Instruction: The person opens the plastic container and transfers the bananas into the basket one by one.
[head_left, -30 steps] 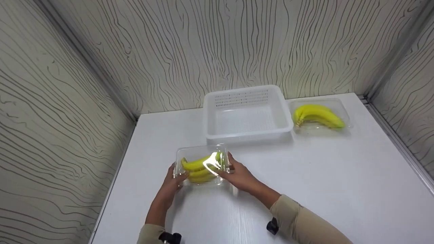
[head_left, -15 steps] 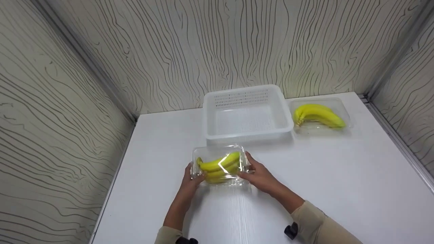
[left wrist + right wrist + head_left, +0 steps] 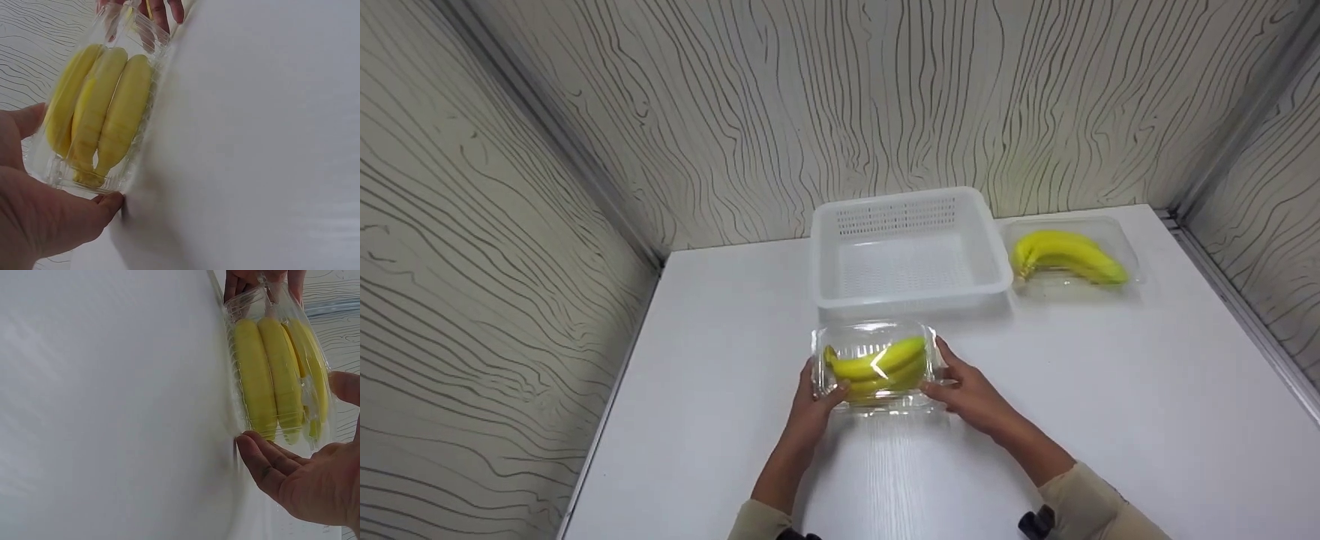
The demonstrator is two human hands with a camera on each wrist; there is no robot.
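- A white tabletop [image 3: 697,375] meets a back wall [image 3: 810,97] patterned like woodgrain at its far edge; grey metal strips [image 3: 540,135] line the room's corners.
- The left hand [image 3: 810,414] and right hand [image 3: 979,401] grip opposite ends of a clear box [image 3: 874,328] of bananas [image 3: 877,369] mid-tabletop.
- Near the far edge stands a white basket [image 3: 915,295]; beside it, toward the far right corner, lies another banana box [image 3: 1116,238].
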